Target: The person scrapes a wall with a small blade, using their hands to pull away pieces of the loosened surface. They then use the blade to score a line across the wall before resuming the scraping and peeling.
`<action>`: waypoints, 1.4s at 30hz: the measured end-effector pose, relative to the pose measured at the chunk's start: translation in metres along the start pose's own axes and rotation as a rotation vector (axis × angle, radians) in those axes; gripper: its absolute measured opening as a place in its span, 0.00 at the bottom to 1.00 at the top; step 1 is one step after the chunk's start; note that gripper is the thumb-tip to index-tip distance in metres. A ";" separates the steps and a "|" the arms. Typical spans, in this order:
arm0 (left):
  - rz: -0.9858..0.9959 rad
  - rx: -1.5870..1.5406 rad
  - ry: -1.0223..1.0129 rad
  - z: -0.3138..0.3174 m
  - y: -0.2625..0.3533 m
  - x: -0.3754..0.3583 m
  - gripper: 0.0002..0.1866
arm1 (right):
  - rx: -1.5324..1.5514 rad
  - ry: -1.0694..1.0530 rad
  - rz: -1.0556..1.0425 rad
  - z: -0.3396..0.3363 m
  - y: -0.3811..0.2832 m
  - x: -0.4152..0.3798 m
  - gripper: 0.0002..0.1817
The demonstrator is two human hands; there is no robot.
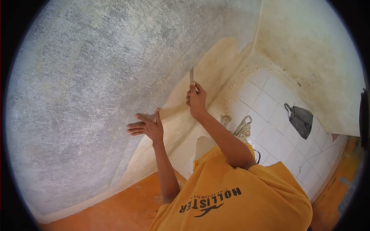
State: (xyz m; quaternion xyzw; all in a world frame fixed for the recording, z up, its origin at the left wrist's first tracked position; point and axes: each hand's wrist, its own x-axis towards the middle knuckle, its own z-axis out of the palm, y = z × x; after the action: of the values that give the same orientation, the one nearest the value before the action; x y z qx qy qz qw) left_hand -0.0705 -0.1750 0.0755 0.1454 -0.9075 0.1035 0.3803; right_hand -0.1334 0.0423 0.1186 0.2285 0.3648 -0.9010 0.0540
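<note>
My right hand is closed around the lower end of a flat metal scraper blade, whose narrow tip points up over the wall. Fingers spread, my left hand is against the rough grey, scratched surface of the wall, with the thumb pointing up. Between and beyond my hands runs a band of smooth tan coating, meeting the grey area along an uneven edge. The scraper's grip end is hidden in my fist.
White floor tiles lie to the right, with a dark bag and a patterned crumpled cloth on them. Crumbs line the wall's base. A tan side wall meets the grey wall at a corner. Orange surface shows at lower left.
</note>
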 end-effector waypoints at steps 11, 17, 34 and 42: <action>0.006 -0.017 0.004 -0.001 0.001 0.001 0.68 | -0.021 -0.001 0.047 0.001 -0.004 -0.007 0.16; 0.012 -0.004 0.010 -0.001 -0.002 -0.004 0.67 | 0.013 -0.121 0.105 -0.004 -0.001 -0.022 0.20; -0.012 -0.014 -0.005 0.001 0.000 -0.003 0.68 | -0.035 -0.080 0.099 -0.001 0.002 -0.027 0.13; 0.021 0.013 0.019 -0.002 -0.002 -0.003 0.67 | 0.012 -0.024 0.021 -0.004 -0.010 0.000 0.12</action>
State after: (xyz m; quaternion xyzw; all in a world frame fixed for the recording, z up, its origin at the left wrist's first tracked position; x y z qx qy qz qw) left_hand -0.0671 -0.1756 0.0750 0.1375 -0.9045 0.1147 0.3870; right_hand -0.1343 0.0523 0.1220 0.2218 0.3562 -0.9053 0.0663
